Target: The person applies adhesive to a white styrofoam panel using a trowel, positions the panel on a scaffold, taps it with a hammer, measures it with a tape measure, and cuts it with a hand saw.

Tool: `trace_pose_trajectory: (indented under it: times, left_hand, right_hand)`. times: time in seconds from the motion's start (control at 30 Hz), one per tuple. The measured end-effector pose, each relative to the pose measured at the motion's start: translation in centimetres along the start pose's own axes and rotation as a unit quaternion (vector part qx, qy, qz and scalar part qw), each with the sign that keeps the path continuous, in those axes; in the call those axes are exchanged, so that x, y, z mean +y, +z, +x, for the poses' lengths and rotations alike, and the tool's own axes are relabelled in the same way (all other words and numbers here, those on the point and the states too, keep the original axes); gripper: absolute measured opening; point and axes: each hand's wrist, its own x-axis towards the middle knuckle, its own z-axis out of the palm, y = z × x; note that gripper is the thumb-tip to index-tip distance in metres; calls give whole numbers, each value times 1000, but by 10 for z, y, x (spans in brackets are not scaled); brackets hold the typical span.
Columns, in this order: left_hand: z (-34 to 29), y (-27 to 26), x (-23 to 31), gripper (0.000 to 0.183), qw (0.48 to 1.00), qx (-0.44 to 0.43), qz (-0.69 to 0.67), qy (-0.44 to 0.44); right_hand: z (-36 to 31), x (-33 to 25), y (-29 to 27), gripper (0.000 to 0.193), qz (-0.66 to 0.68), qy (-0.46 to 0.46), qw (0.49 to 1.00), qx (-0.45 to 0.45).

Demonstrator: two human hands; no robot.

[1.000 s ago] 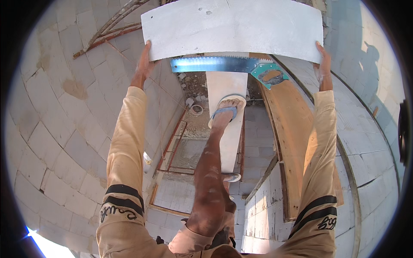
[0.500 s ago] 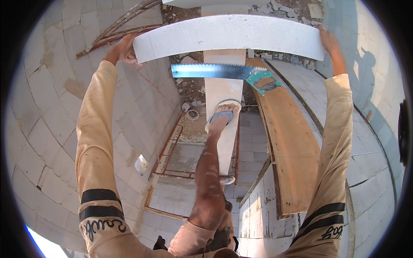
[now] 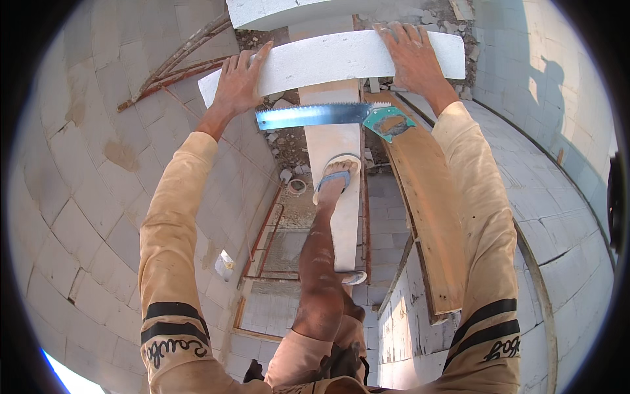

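A long white building block (image 3: 328,59) lies crosswise at the far side of the walkway, its edges bent by the lens. My left hand (image 3: 241,80) rests on its left part, fingers apart and pointing toward the far edge. My right hand (image 3: 413,60) is on its right part, fingers spread across the top and reaching the far edge. Neither hand wraps round the block's ends. Nearer than the block, a hand saw (image 3: 308,115) lies across the walkway, teeth facing away and its green handle (image 3: 388,123) to the right. Neither hand touches the saw.
My sandalled foot (image 3: 336,176) stands on a narrow pale walkway (image 3: 344,230). Another white block (image 3: 282,13) is beyond. A wooden board (image 3: 426,217) runs along the right, block walls (image 3: 79,190) rise on the left, and reddish metal bars (image 3: 177,79) lean there. Rubble (image 3: 285,148) lies below.
Both hands have left the block's ends and moved inward onto its top. The block has shifted a little left and looks slightly smaller. The saw keeps its place on the walkway.
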Motion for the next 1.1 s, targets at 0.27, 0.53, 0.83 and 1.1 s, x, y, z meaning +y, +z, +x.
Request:
trace_pose_trajectory:
  times: [0.27,0.53,0.83,1.1]
  left_hand:
    - [-79,-96,23,122,998,31,12,52]
    - [-251,-270,85,122,993,-61,79,65]
    - [-440,-387,194,116,978,-145,97,117]
    - [-560,-433,290,129,956,-105,140,235]
  right_hand:
    - [-65,-43,-77,92,87,52,994,28]
    - [-227,-159,-209,82,308,86,945,68]
    - [-455,-268,-358,84,365,167,916,-19]
    - [-641,-320,-454,91,311,247,917,44]
